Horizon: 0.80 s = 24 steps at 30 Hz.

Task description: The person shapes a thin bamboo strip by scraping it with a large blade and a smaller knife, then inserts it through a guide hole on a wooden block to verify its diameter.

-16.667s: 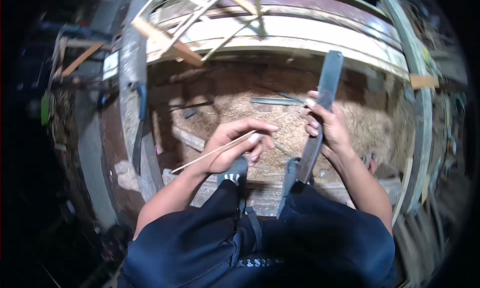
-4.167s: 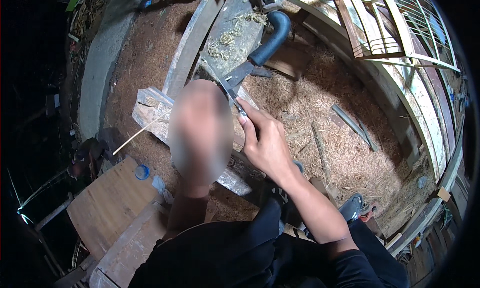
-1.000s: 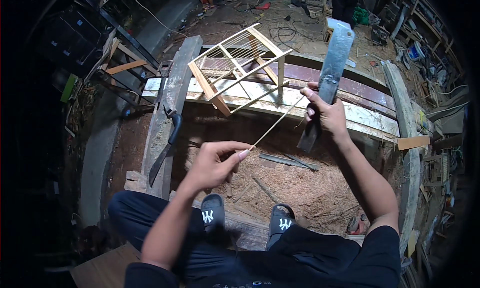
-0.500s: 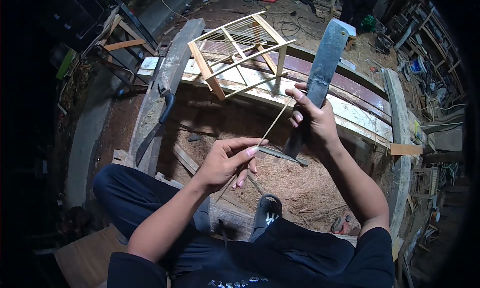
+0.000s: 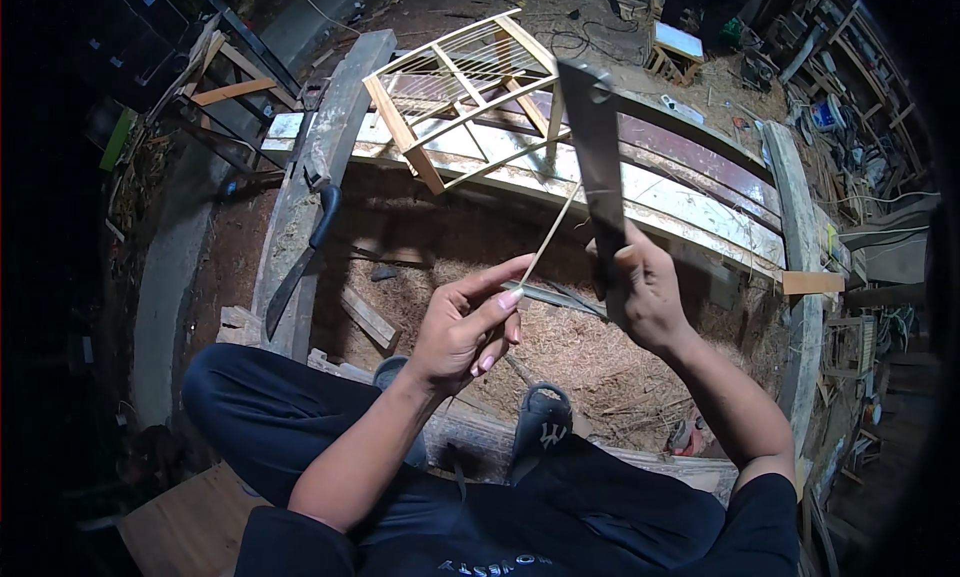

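Observation:
My left hand (image 5: 465, 327) pinches a thin bamboo stick (image 5: 550, 232) between thumb and fingers, its upper part slanting up to the right. Wrapped round the grip of a broad-bladed machete (image 5: 593, 142) is my right hand (image 5: 645, 292). The blade points up and away, and the stick's upper end lies close to its left side. Whether stick and blade touch I cannot tell. Beyond my hands, a small wooden frame with thin bars (image 5: 395, 122) rests tilted on the white plank (image 5: 680, 212).
A knife with a curved black handle (image 5: 325, 217) leans on the left timber beam (image 5: 340, 107). Another beam (image 5: 795, 217) runs along the right. Shavings (image 5: 590, 362) cover the ground around my sandal (image 5: 540, 422). Scrap wood and cables lie farther off.
My right hand has turned the machete more upright and shifted its blade left. Its fingers, which were at the stick's upper end, are now closed round the grip. My left hand still holds the stick.

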Available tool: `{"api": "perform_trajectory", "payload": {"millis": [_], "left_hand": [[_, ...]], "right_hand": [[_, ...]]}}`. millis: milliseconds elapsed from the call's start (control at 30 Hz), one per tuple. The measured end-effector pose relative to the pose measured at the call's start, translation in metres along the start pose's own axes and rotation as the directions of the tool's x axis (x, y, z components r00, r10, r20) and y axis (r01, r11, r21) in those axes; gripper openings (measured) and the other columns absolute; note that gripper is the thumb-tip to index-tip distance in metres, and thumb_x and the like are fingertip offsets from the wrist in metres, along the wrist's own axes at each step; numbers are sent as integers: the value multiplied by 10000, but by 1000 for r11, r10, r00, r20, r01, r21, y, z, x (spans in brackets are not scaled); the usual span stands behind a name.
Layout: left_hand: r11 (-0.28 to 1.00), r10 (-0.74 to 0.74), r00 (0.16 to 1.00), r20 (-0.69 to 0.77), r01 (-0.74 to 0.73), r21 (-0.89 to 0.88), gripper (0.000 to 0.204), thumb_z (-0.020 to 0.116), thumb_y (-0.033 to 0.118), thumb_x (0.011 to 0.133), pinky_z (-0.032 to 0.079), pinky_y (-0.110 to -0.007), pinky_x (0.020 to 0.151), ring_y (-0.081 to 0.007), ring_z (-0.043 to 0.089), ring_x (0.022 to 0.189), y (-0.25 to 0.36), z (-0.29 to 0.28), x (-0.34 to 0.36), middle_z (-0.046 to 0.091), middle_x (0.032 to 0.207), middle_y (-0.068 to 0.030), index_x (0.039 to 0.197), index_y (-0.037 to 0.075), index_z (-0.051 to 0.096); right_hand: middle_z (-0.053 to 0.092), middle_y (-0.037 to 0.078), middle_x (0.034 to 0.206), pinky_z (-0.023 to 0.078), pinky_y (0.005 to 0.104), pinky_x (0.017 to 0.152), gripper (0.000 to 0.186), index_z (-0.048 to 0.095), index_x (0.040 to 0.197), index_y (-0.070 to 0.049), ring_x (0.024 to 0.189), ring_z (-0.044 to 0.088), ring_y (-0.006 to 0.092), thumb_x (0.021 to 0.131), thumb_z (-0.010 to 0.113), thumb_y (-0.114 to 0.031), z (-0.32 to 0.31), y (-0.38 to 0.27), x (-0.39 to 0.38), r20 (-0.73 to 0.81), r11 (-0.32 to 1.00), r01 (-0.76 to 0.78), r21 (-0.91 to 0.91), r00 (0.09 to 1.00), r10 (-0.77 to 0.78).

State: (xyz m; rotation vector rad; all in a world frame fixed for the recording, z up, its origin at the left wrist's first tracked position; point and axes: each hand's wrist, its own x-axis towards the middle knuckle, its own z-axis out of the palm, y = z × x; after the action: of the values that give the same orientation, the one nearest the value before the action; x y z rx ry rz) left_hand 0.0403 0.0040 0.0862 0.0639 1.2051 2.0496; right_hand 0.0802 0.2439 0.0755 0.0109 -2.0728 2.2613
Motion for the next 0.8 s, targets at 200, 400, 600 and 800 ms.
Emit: {"api": "perform_trajectory", "payload": {"millis": [200,400,600,800], "left_hand": [[989,14,1000,7,-12,-145,437,561,81,1050,367,-179,387,-56,491,437,-4,-11,-2,656,771,-75,1483,55,511],[933,30,998,-58,-49,-357,372,558,72,1047,375,-202,395,-75,477,439,-8,-14,-6,626,755,-77,1419,67,560],[857,30,999,28,-11,-515,168,537,113,1061,361,-213,377,-91,457,444,-12,-19,-2,538,687,-48,1199,38,598],[744,23,995,93,45,-666,542,432,161,1099,379,-220,402,-106,478,471,-19,-22,-4,573,713,-64,1613,142,258]], "right_hand": [[555,94,823,479,313,692,498,503,1513,-86,703,512,194,1031,599,-163,20,-9,12,120,867,247,-433,969,-216],[610,135,924,536,371,688,547,618,1430,-145,776,620,247,900,757,-147,41,-1,7,226,727,446,-522,894,-386],[597,137,937,537,361,647,540,645,1405,-173,748,603,228,882,780,-157,48,6,2,239,714,462,-527,886,-397],[533,153,982,522,336,647,542,671,1368,-138,766,578,223,842,800,-145,54,5,2,230,700,481,-528,874,-427]]}}
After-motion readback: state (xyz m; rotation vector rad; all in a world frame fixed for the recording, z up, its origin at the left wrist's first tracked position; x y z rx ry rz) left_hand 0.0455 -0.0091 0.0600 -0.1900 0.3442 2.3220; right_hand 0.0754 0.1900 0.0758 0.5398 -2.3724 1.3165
